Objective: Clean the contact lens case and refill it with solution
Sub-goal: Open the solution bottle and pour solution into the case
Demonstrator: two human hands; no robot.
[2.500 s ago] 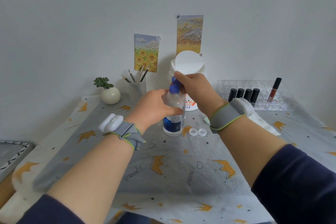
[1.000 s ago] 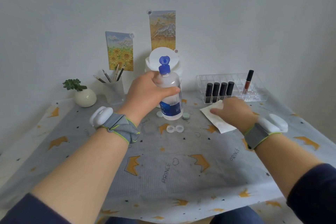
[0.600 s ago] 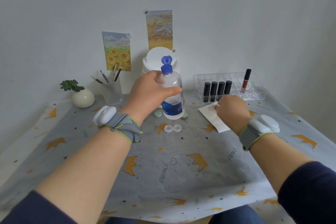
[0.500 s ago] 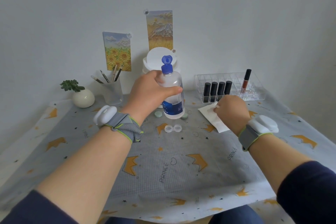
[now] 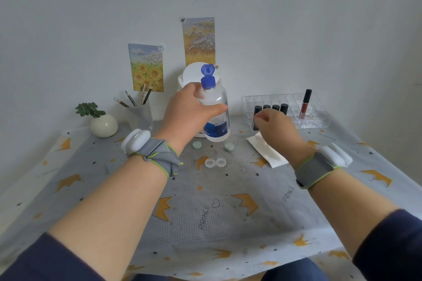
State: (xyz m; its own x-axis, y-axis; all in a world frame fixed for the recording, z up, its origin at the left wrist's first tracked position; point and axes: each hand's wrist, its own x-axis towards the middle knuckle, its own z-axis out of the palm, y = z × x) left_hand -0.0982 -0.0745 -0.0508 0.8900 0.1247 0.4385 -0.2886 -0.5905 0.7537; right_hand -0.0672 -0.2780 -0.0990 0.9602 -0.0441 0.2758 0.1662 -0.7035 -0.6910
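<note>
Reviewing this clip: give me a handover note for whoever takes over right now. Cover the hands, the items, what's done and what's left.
Left hand: grip round the solution bottle, held off the table, blue flip cap open.
Right hand: above the tissue, fingers curled; cannot tell if it holds anything.
Lens case: uncapped, in front of the bottle; a green cap and another lie behind it.
Done: case and bottle opened.
Left: clean the wells, refill, screw the caps on.

"PRINCE" repeated on the crown-patterned tablecloth; solution bottle label unreadable.
</note>
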